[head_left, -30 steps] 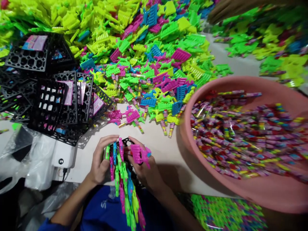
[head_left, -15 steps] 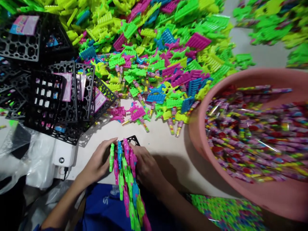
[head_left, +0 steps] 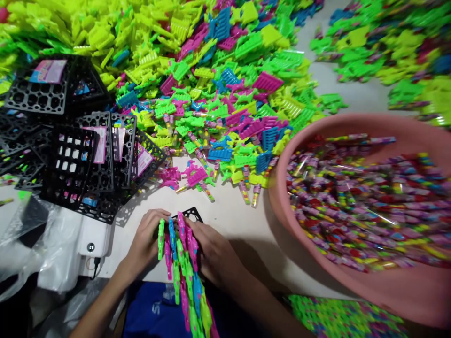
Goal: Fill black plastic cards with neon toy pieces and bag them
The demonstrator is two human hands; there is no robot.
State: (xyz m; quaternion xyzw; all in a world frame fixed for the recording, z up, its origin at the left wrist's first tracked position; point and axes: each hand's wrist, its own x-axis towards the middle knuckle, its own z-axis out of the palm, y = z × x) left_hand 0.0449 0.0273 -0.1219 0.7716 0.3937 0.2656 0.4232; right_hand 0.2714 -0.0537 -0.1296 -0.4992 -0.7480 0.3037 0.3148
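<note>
My left hand (head_left: 146, 241) is closed on the left side of a black lattice rack (head_left: 192, 214), its fingers wrapped at the far corner. On the other side my right hand (head_left: 215, 251) grips the same rack, fingers partly hidden behind the toys. Rows of small plastic animal-shaped toys (head_left: 183, 263) in green, pink, blue and yellow stand in the rack and run down towards my body. Most of the rack is covered by them. Just beyond my hands lie a pink comb-like toy (head_left: 196, 174) and several small candy-filled tubes (head_left: 255, 196).
A big heap of bright plastic toys (head_left: 155, 61) spreads across the far table. Stacked black racks (head_left: 75, 164) with pink labels stand left, by a white power bank (head_left: 94, 238) and plastic bags (head_left: 56, 249). A pink tub (head_left: 278, 188) of wrapped tubes sits right; more toys (head_left: 341, 317) lie below.
The view has shifted, so the heap and racks sit lower and the tub further left. Both hands still hold the rack, with little visible change in their grip.
</note>
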